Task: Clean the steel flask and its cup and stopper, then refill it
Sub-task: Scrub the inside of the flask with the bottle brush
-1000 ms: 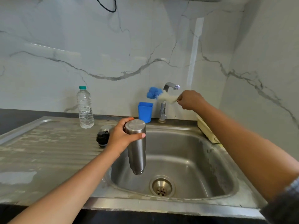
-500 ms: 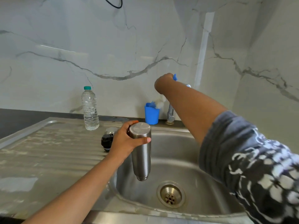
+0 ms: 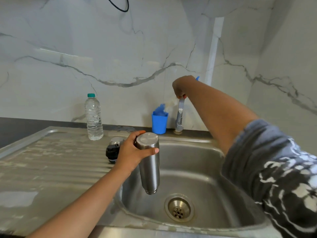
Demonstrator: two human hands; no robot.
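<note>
Flask [image 3: 149, 165] upside down over the sink [image 3: 197, 152], gripped in my left hand [image 3: 133, 152].
My right hand [image 3: 181, 85] grips a brush [image 3: 169, 104] beside the tap [image 3: 180, 114], its bristles at a blue holder [image 3: 159, 123].

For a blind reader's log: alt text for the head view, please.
Left hand holds a steel flask mouth-down over the sink; right hand holds a brush with its bristles at the blue cup beside the tap.
</note>
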